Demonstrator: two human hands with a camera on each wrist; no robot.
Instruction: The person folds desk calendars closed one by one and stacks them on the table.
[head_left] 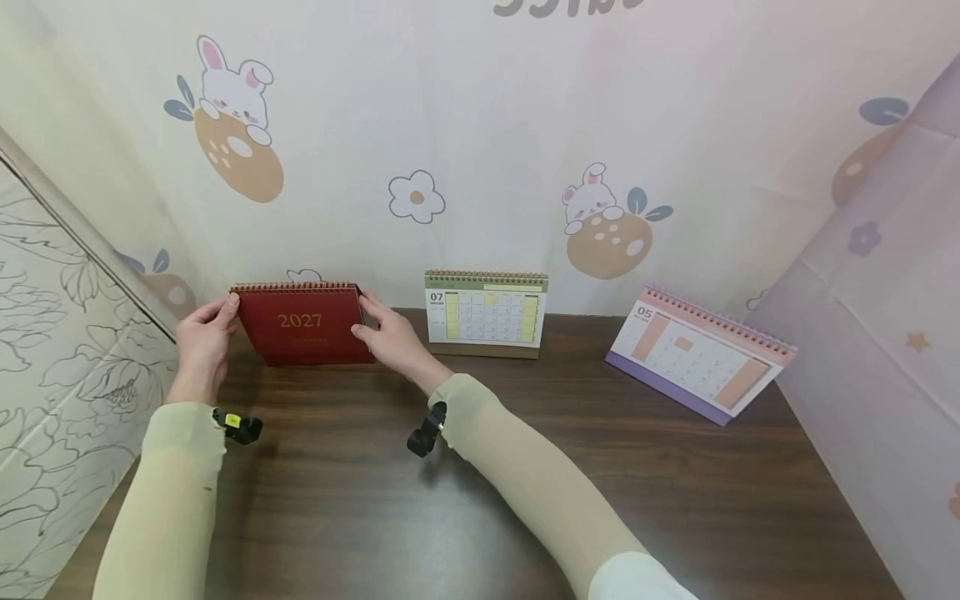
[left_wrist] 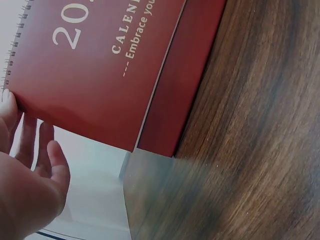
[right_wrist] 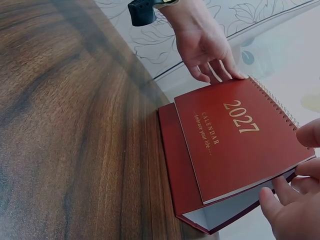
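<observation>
A red desk calendar (head_left: 315,342) marked 2027 stands like a tent on the wooden table at the left, its spiral binding along the top. My left hand (head_left: 202,340) grips its upper left corner, thumb at the front and fingers behind the cover. At the opposite side, my right hand (head_left: 396,337) holds the right edge, with the thumb on the front. The right wrist view shows the calendar's hollow white inside (right_wrist: 215,212) and the fingers of the right hand (right_wrist: 295,210) at that open end. The cover (left_wrist: 85,100) fills much of the left wrist view.
A green-topped calendar (head_left: 487,317) showing 07 stands in the middle, against the curtain (head_left: 495,108). Farther right, a pink and purple calendar (head_left: 701,354) showing 05 sits at an angle. A flower-patterned panel (head_left: 67,350) borders the table (head_left: 360,500) on the left.
</observation>
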